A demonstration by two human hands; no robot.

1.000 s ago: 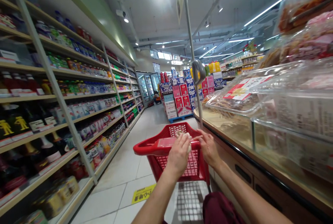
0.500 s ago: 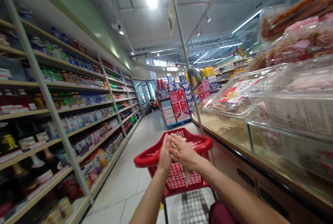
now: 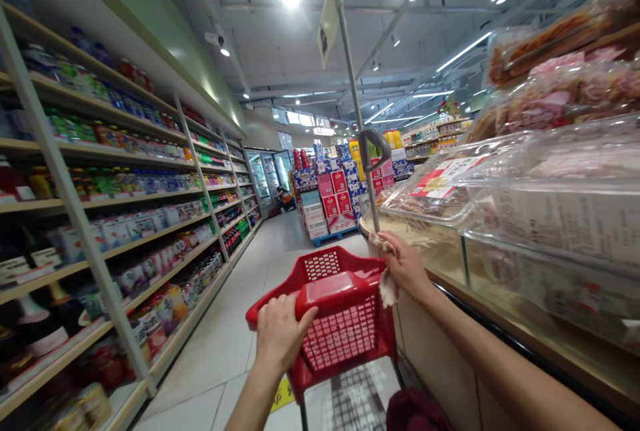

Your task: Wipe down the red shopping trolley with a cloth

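Note:
My left hand (image 3: 281,332) is closed around the left part of the handle of a red shopping cart (image 3: 345,334). To the right of the cart, my right hand (image 3: 404,265) is closed on a crumpled pale cloth (image 3: 387,287), possibly a tissue or rag. One end of it hangs below my fingers, and another part shows above them near the base of a thin metal pole (image 3: 356,101). A grey hook-shaped handle (image 3: 374,151) is fixed on that pole. I cannot tell whether my right hand touches the cart.
Shelves (image 3: 145,204) of bottles and packages line the left side. On the right stands a glass-edged display counter (image 3: 487,264) stacked with clear plastic food packs (image 3: 450,174). Stacked boxes (image 3: 333,201) rest on a blue pallet ahead. Someone crouches near the far fridges (image 3: 267,174).
My hands were together above the cart handle and have come apart. The left has moved down-left onto the handle; the right has moved right with the pale cloth.

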